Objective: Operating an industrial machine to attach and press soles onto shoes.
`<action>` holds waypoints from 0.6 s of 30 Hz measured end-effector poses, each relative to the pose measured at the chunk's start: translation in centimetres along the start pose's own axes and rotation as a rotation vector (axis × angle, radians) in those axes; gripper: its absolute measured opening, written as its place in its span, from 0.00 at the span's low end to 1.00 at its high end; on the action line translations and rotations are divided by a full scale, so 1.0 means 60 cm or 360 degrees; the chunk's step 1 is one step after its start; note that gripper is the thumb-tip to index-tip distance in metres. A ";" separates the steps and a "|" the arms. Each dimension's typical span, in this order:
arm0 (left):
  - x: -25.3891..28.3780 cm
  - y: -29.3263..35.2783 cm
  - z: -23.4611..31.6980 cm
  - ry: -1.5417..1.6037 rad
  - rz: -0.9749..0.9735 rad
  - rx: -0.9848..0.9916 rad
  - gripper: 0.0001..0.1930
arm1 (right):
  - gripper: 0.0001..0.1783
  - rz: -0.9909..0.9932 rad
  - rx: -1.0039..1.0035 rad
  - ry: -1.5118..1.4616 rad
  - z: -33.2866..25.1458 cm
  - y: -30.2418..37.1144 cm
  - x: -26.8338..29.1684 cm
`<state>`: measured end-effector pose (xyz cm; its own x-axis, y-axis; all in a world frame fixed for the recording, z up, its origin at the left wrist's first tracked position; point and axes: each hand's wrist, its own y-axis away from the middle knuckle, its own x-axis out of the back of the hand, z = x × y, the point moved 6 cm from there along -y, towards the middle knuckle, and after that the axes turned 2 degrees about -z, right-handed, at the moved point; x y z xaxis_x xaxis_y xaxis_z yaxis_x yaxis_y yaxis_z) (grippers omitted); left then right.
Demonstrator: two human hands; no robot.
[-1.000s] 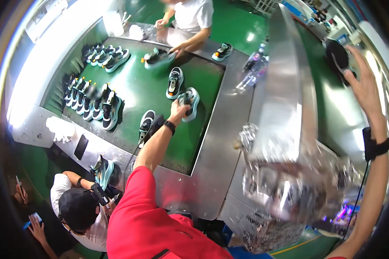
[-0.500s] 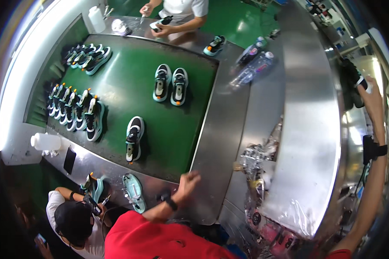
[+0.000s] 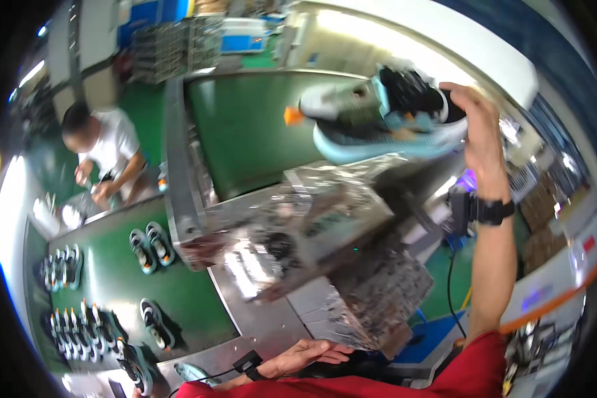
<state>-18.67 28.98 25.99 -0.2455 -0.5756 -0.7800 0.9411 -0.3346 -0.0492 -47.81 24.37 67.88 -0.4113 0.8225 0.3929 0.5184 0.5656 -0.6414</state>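
Raised at the upper right, my right hand (image 3: 479, 123) grips a sneaker (image 3: 388, 119) by its dark end. The sneaker has a black and white upper, a pale blue sole and an orange tab at its far end; motion blurs it slightly. Low in the middle, my left hand (image 3: 312, 357) lies with its fingers stretched out and nothing in them. Crumpled clear plastic wrapping (image 3: 371, 312) is beside its fingertips. Both wrists carry a dark strapped device.
On the green conveyor (image 3: 106, 265) at left are rows of sneakers (image 3: 63, 268) and a pair of sneakers (image 3: 150, 247). Another green belt (image 3: 245, 132) lies behind the raised sneaker. A plastic-wrapped metal housing (image 3: 259, 259) stands between the belts. A person in white (image 3: 113, 146) works at far left.
The view has swung right, bringing the other belt into sight. My right hand and the sneaker now show far more fully. My left hand's curled fingers have straightened.
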 end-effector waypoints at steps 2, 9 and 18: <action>-0.056 -0.050 -0.004 -0.0058 -0.0311 0.0034 0.33 | 0.13 0.0224 -0.0078 -0.0212 -0.031 0.108 0.094; -0.323 -0.227 -0.020 0.0564 -0.0757 0.0418 0.50 | 0.14 0.0529 -0.0591 0.0050 -0.063 0.531 0.321; -0.491 -0.338 -0.332 -0.0179 -0.0523 0.0863 0.22 | 0.43 0.1468 -0.0805 -0.0199 -0.103 1.077 0.466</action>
<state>-25.89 67.59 37.56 -0.5514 -0.4439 -0.7064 0.5687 -0.8195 0.0711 -21.15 84.31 41.51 0.2413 0.9506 -0.1952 0.9093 -0.2918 -0.2968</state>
